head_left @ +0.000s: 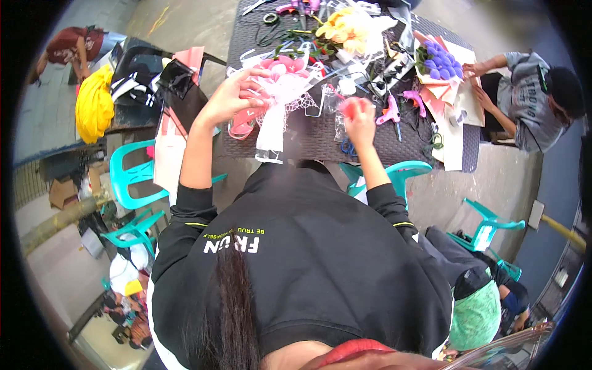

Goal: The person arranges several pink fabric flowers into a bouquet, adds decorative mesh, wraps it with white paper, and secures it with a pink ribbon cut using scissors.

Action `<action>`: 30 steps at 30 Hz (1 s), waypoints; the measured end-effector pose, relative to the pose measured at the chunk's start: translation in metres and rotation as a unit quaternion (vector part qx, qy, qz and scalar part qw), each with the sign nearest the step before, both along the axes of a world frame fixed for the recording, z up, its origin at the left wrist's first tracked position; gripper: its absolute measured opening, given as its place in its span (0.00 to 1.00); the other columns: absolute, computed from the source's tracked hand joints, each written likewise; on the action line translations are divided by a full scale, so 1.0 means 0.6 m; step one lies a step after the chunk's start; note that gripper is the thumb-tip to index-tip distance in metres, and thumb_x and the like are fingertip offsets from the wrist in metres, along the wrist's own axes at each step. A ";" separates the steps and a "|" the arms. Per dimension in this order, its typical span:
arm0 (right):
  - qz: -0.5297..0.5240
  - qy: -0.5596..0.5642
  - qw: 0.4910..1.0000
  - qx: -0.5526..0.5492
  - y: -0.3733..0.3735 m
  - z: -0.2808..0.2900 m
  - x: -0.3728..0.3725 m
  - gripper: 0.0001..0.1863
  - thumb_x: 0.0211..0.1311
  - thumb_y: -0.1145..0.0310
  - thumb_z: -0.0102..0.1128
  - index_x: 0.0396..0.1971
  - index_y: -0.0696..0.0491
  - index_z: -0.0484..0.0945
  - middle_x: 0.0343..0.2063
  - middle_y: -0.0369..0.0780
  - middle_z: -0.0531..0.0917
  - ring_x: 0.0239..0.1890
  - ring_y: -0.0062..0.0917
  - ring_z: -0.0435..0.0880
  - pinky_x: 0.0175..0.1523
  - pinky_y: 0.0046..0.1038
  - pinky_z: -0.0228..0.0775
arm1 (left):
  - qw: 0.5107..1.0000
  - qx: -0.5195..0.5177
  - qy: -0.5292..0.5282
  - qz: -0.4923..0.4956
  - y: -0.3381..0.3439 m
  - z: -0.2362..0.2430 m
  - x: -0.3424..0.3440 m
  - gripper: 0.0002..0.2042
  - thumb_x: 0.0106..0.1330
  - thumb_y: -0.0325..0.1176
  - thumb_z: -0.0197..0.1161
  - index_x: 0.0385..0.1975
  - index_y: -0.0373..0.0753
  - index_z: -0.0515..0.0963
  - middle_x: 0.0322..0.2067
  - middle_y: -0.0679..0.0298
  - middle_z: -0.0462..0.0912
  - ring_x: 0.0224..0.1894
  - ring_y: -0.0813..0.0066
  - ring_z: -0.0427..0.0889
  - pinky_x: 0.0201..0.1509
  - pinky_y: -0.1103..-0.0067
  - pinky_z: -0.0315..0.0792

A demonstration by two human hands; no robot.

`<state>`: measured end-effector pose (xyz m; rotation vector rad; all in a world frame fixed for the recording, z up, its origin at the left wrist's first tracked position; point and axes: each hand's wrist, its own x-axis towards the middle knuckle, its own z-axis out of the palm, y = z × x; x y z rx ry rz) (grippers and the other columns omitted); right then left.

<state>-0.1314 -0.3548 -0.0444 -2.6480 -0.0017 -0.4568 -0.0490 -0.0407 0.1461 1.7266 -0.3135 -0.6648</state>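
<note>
A bouquet of pink flowers [285, 69] in white netting lies near the table's front edge, its white-wrapped stem [270, 132] pointing toward me. My left hand [239, 95] is at the bouquet's left side, fingers spread and slightly curved against the wrapping; I see no firm grip. Beneath that hand is a loop of pinkish-red ribbon [240, 128]. My right hand [362, 123] is closed around a soft pinkish-red bundle [352, 108], blurred, its kind unclear. Clear plastic wrap [333, 102] lies beside it, and blue-handled scissors [348, 147] are just below.
The dark woven table [394, 154] carries yellow flowers [345, 29], a pink glue gun [388, 111] and a power strip [391, 73]. At the right, another person [536, 102] handles a purple bouquet [441, 61]. Teal chairs [131, 176] stand around.
</note>
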 end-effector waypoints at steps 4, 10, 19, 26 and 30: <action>-0.050 0.078 0.995 -0.031 -0.061 -0.057 0.076 0.28 0.42 0.72 0.64 0.48 0.48 0.69 0.48 0.49 0.68 0.49 0.45 0.70 0.51 0.39 0.68 | 0.997 -0.027 -0.006 0.065 0.037 0.017 -0.018 0.24 0.51 0.17 0.61 0.50 0.36 0.68 0.31 0.63 0.80 0.37 0.79 0.79 0.44 0.82 0.72; -0.078 0.033 0.996 -0.032 -0.051 -0.021 0.098 0.31 0.43 0.66 0.66 0.50 0.52 0.66 0.48 0.48 0.68 0.52 0.44 0.67 0.55 0.40 0.62 | 0.985 -0.080 -0.053 0.146 0.058 0.040 -0.053 0.19 0.53 0.20 0.63 0.46 0.36 0.70 0.32 0.63 0.80 0.37 0.80 0.79 0.45 0.83 0.71; 0.238 0.150 0.831 0.479 0.208 0.221 0.027 0.35 0.44 0.70 0.70 0.54 0.54 0.63 0.39 0.42 0.76 0.31 0.22 0.80 0.33 0.21 0.74 | 0.990 -0.020 -0.067 0.120 -0.026 -0.021 -0.056 0.19 0.51 0.23 0.67 0.43 0.37 0.71 0.29 0.63 0.81 0.35 0.80 0.79 0.40 0.83 0.72; 0.170 0.173 0.789 0.565 0.232 0.226 0.041 0.16 0.53 0.75 0.63 0.43 0.57 0.72 0.25 0.37 0.81 0.24 0.16 0.78 0.30 0.20 0.72 | 0.989 -0.128 -0.018 0.074 -0.008 -0.052 -0.016 0.24 0.48 0.25 0.69 0.46 0.37 0.68 0.44 0.64 0.73 0.45 0.79 0.74 0.49 0.79 0.71; 0.133 0.185 0.732 0.642 0.234 0.227 0.035 0.09 0.55 0.76 0.61 0.36 0.58 0.73 0.28 0.36 0.81 0.28 0.15 0.78 0.33 0.18 0.71 | 0.987 -0.154 0.038 -0.035 0.015 -0.063 -0.007 0.33 0.45 0.30 0.72 0.53 0.38 0.63 0.50 0.62 0.69 0.51 0.75 0.70 0.55 0.77 0.67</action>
